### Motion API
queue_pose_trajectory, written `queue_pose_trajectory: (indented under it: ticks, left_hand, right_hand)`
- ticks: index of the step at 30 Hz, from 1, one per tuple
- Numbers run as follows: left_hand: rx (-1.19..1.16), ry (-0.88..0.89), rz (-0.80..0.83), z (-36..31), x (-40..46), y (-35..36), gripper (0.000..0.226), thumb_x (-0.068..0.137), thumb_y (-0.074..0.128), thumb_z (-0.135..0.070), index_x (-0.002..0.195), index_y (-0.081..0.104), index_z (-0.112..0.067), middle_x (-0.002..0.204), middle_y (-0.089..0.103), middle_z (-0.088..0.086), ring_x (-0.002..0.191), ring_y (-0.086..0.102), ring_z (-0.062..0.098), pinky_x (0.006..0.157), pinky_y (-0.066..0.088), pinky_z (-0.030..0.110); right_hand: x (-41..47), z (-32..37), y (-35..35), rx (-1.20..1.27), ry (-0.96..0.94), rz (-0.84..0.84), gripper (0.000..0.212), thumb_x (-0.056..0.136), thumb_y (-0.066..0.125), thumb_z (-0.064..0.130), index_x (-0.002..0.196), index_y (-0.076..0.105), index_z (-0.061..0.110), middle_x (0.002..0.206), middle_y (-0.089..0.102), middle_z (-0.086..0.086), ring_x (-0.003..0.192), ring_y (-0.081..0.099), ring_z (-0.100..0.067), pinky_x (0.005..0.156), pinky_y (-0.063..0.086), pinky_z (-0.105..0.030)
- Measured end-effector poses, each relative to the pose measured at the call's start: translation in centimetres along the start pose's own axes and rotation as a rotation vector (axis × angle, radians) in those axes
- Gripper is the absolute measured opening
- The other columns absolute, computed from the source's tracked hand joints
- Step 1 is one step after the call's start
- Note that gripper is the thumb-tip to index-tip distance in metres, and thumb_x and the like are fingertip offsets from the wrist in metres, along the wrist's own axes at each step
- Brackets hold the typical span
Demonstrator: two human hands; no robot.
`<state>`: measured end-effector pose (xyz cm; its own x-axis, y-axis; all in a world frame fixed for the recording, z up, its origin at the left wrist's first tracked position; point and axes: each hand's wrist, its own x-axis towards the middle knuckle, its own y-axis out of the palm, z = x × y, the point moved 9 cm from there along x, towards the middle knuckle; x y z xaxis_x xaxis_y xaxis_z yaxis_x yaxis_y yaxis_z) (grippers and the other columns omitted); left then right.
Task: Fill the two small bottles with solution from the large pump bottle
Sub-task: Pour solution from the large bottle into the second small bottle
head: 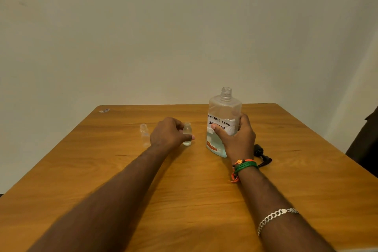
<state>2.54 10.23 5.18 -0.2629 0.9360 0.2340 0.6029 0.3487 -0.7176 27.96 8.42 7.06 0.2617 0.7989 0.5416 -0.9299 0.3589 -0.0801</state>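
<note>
The large clear bottle [224, 112] stands upright on the wooden table [102, 170], its neck uncapped, with a white handwritten label and a low level of pale blue liquid. My right hand [237, 139] grips its lower right side. My left hand [168, 132] holds a small clear bottle [187, 129] that stands on the table just left of the large one, a little liquid at its bottom. A second small clear bottle [144, 135] stands open and apart, left of my left hand. The black pump head [262, 154] lies on the table behind my right wrist.
A small clear object [104, 110] lies near the table's far left corner. A plain wall rises right behind the table's far edge. Something dark [366, 149] stands past the table's right edge.
</note>
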Motion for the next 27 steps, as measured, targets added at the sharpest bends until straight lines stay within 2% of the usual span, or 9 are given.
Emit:
queue_pose_trajectory:
  ticks: [7,10,13,16,17,19,22,24,27]
  left_hand:
    - [0.014,0.001,-0.02,0.5,-1.2,-0.2,0.062,0.062,0.096,-0.062,0.108,0.079,-0.025,0.096,0.076,-0.013,0.086,0.067,0.006,0.06,0.044,0.026]
    - [0.028,0.041,-0.074,-0.1,-1.7,-0.9,0.071,0.061,0.095,-0.064,0.118,0.078,-0.026,0.118,0.078,-0.011,0.103,0.071,0.01,0.072,0.05,0.03]
    - [0.047,0.101,-0.128,-1.5,-2.2,-2.4,0.073,0.062,0.095,-0.062,0.124,0.077,-0.028,0.127,0.076,-0.011,0.118,0.07,0.012,0.08,0.055,0.033]
    - [-0.008,0.106,-0.154,-2.2,-3.3,-4.4,0.065,0.068,0.094,-0.058,0.124,0.078,-0.029,0.124,0.077,-0.013,0.105,0.07,0.007,0.079,0.06,0.035]
    - [-0.054,0.118,-0.208,-2.1,-4.0,-5.5,0.058,0.071,0.092,-0.059,0.119,0.079,-0.031,0.118,0.078,-0.015,0.096,0.069,0.004,0.074,0.058,0.032]
    - [-0.179,0.185,-0.443,-1.3,-6.1,-8.9,0.038,0.077,0.089,-0.055,0.107,0.081,-0.033,0.103,0.078,-0.018,0.088,0.065,0.004,0.069,0.052,0.027]
    - [-0.304,0.232,-0.797,1.8,-9.1,-12.8,0.025,0.087,0.086,-0.035,0.109,0.078,-0.025,0.105,0.075,-0.011,0.101,0.064,0.017,0.079,0.042,0.013]
    - [-0.407,0.068,-0.767,5.1,-8.3,-12.8,0.042,0.087,0.086,-0.027,0.125,0.072,-0.024,0.118,0.069,-0.006,0.112,0.061,0.02,0.088,0.046,0.019]
    - [-0.511,-0.188,-0.489,8.7,-6.1,-9.9,0.072,0.083,0.089,-0.026,0.148,0.058,-0.022,0.133,0.063,-0.001,0.122,0.058,0.02,0.097,0.055,0.04]
  right_hand:
    - [-0.1,0.3,0.0,-0.017,-0.012,0.002,0.063,0.066,0.092,0.034,0.119,0.057,0.027,0.104,0.066,0.019,0.09,0.061,0.019,0.066,0.051,-0.004]
    - [-0.2,0.2,0.0,-0.012,0.001,0.001,0.063,0.065,0.092,0.035,0.118,0.057,0.028,0.1,0.066,0.021,0.092,0.06,0.022,0.066,0.052,-0.005]
    - [-0.1,0.3,0.0,-0.008,0.001,0.002,0.062,0.065,0.092,0.034,0.117,0.057,0.029,0.099,0.064,0.027,0.092,0.059,0.024,0.065,0.051,-0.004]
    - [-0.2,0.4,-0.1,-0.024,0.001,0.001,0.061,0.065,0.091,0.037,0.114,0.056,0.033,0.097,0.062,0.03,0.09,0.058,0.026,0.064,0.05,-0.003]
    - [-0.2,0.4,-0.1,-0.03,0.002,0.0,0.061,0.065,0.091,0.038,0.115,0.056,0.033,0.097,0.062,0.03,0.089,0.058,0.026,0.064,0.05,-0.002]
    - [-0.2,0.4,-0.2,-0.04,0.007,-0.002,0.062,0.064,0.091,0.039,0.116,0.057,0.032,0.097,0.063,0.027,0.088,0.058,0.025,0.064,0.05,-0.003]
    - [-0.1,0.4,-0.2,-0.036,0.008,-0.001,0.063,0.064,0.091,0.039,0.117,0.057,0.031,0.097,0.064,0.028,0.089,0.059,0.024,0.064,0.051,-0.003]
    - [-0.1,0.4,-0.3,-0.04,0.005,0.001,0.063,0.065,0.091,0.039,0.117,0.058,0.029,0.1,0.065,0.025,0.089,0.062,0.018,0.064,0.051,-0.004]
    - [-0.1,0.4,-0.3,-0.05,0.0,0.003,0.066,0.066,0.091,0.038,0.122,0.058,0.025,0.108,0.068,0.014,0.092,0.065,0.004,0.065,0.053,-0.006]
